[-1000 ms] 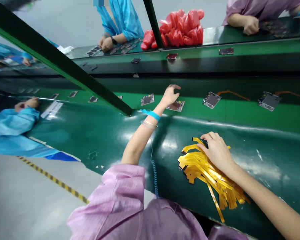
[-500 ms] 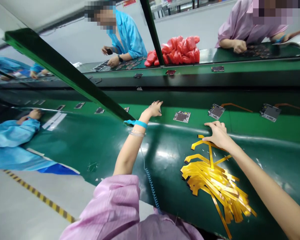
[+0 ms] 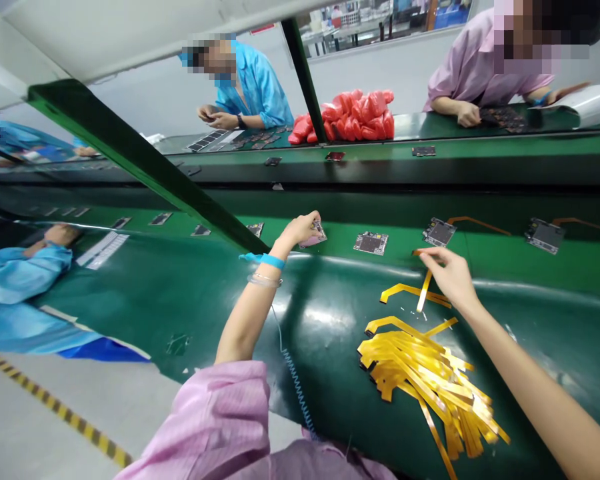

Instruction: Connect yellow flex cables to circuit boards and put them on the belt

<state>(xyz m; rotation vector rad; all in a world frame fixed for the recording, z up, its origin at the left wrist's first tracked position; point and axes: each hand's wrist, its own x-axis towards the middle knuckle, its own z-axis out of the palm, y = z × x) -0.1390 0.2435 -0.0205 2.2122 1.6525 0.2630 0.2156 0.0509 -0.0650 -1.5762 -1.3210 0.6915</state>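
Note:
My left hand point(image 3: 300, 230), with a blue band on its wrist, has its fingers closed on the edge of a small circuit board point(image 3: 321, 233) at the green belt. Between the thumb and fingers of my right hand point(image 3: 449, 270) is a yellow flex cable point(image 3: 423, 293). Its dark connector end points left from the fingertips and its tail hangs down. Below that hand lies a heap of yellow flex cables point(image 3: 430, 373), with a few loose ones above it. Another circuit board point(image 3: 371, 243) rests flat between my hands. Farther right, a circuit board point(image 3: 439, 232) has a cable attached.
A slanted green post point(image 3: 155, 173) rises left of my left arm. One more board with a cable point(image 3: 545, 235) sits at right. Across the line are red wrapped bundles point(image 3: 357, 117) and two co-workers. A blue sleeve point(image 3: 25, 267) reaches in at left. A coiled cord point(image 3: 297, 387) hangs near me.
My left hand has closed from spread fingers onto the circuit board. My right hand has pinched a flex cable and lifted it off the loose ones. The boards appear slightly shifted in view.

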